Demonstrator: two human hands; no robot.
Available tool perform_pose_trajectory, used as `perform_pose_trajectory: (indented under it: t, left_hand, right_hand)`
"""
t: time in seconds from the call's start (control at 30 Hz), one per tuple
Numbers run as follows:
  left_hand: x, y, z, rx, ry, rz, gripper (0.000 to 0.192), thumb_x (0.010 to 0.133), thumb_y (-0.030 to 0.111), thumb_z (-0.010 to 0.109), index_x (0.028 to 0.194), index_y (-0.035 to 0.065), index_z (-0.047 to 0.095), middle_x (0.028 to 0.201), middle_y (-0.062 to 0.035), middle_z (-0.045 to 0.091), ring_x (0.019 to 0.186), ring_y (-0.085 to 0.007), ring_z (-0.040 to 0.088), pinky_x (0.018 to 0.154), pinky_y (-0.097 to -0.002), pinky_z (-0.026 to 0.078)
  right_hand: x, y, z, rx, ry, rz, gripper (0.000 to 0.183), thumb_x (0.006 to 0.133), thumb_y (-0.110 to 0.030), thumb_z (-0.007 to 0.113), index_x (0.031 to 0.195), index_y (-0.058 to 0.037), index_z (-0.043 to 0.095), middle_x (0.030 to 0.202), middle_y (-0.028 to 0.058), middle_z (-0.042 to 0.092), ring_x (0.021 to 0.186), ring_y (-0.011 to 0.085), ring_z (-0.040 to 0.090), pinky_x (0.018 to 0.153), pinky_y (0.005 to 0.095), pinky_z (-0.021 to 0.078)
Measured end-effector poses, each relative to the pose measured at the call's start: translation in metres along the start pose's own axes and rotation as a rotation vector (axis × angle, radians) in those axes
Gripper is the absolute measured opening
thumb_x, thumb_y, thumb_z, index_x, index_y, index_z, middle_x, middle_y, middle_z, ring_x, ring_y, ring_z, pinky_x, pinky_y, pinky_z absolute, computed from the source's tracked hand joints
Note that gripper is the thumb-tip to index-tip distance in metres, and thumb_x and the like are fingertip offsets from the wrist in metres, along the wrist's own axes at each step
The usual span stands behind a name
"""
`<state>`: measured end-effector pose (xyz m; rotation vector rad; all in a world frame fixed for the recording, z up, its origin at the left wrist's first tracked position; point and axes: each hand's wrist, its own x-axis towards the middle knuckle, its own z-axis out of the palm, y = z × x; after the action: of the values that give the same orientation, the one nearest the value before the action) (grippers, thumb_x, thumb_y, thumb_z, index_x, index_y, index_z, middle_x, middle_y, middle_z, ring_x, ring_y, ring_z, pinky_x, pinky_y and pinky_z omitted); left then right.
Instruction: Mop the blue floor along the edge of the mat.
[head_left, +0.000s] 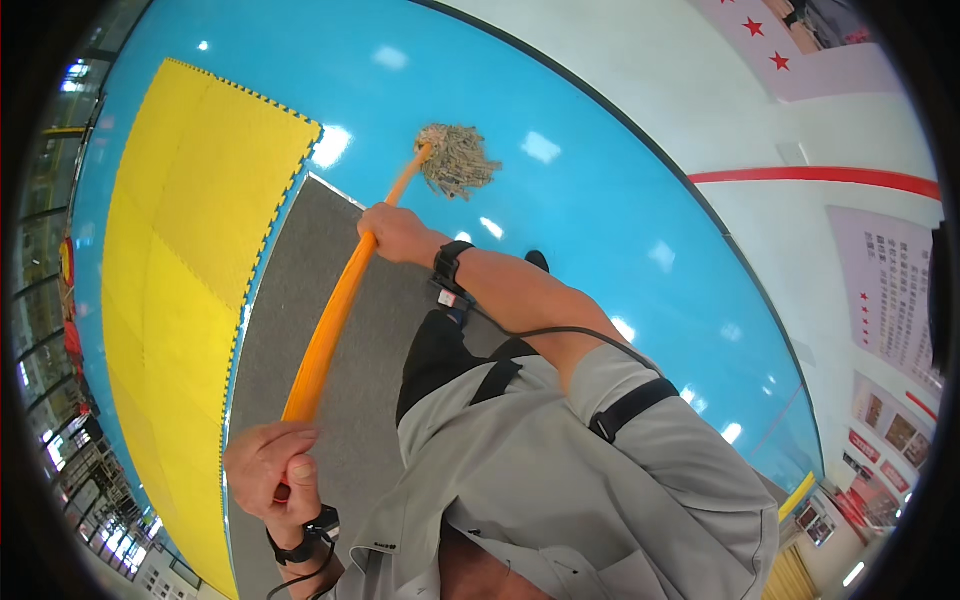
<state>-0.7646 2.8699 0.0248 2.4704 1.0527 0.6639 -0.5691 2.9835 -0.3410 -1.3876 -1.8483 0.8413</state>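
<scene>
A string mop with an orange handle (330, 337) slants across the view from lower left to upper centre. My left hand (270, 465) is closed around the handle's top end, with a reddish tip showing below the fingers. Farther along the shaft, my right hand (397, 232) grips it. The grey-brown mop head (457, 161) rests on the glossy blue floor (570, 217), its strands spread to the right. Black straps with cables circle both wrists.
Yellow interlocking foam mats (187, 247) cover the left side. Beneath me lies a dark grey carpet (285, 300) with a pale edge strip. A white wall (720, 97) with a red stripe and posters curves along the right. My dark shoe (537, 260) is beyond my right forearm.
</scene>
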Motion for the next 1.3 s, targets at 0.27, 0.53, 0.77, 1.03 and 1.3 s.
perform_pose_trajectory:
  t: [0.27,0.53,0.77,1.03,1.3]
  left_hand:
    - [0.047,0.088,0.041,-0.114,-0.013,-0.029,0.029,0.097,0.025,0.063,0.077,0.0048,0.069,0.071,-0.0074,0.072,0.058,-0.0182,0.066,0.056,-0.0286,0.049]
    - [0.107,0.137,0.151,-0.439,-0.307,0.053,0.011,0.090,0.005,0.064,0.081,0.0017,0.069,0.075,-0.0085,0.072,0.060,-0.0195,0.067,0.056,-0.0289,0.050]
    - [0.122,0.173,0.275,-0.713,-0.553,-0.068,0.009,0.095,0.006,0.067,0.092,0.0002,0.073,0.080,-0.0089,0.072,0.066,-0.0175,0.065,0.061,-0.0283,0.050]
    - [0.105,0.176,0.347,-0.894,-0.796,-0.142,0.012,0.099,0.013,0.068,0.098,0.0032,0.073,0.082,-0.0015,0.066,0.067,-0.0079,0.057,0.062,-0.0246,0.044]
    - [0.098,0.115,0.266,-0.820,-0.482,-0.402,0.013,0.098,0.012,0.067,0.096,0.0004,0.073,0.082,-0.0018,0.066,0.068,-0.0076,0.058,0.060,-0.0235,0.045]
  right_hand:
    - [-0.113,0.028,-0.103,-0.024,0.067,0.108,0.016,0.080,-0.008,0.073,0.096,-0.0118,0.069,0.096,0.0074,0.064,0.101,0.0323,0.061,0.084,0.0473,0.0540]
    - [-0.304,0.108,-0.175,-0.120,0.301,0.377,0.018,0.079,-0.007,0.069,0.096,-0.0104,0.068,0.096,0.0091,0.064,0.098,0.0350,0.062,0.082,0.0477,0.0540]
    - [-0.458,0.174,-0.217,-0.281,0.197,0.682,0.012,0.082,-0.015,0.073,0.093,-0.0127,0.070,0.097,0.0090,0.066,0.102,0.0352,0.064,0.085,0.0487,0.0550]
    - [-0.550,0.193,-0.242,-0.334,-0.064,0.899,0.013,0.086,-0.021,0.072,0.096,-0.0122,0.072,0.098,0.0129,0.069,0.100,0.0363,0.067,0.085,0.0490,0.0557]
    - [-0.419,0.183,-0.224,-0.376,-0.095,0.623,0.016,0.082,-0.024,0.073,0.093,-0.0125,0.072,0.096,0.0125,0.070,0.097,0.0369,0.067,0.083,0.0510,0.0547]
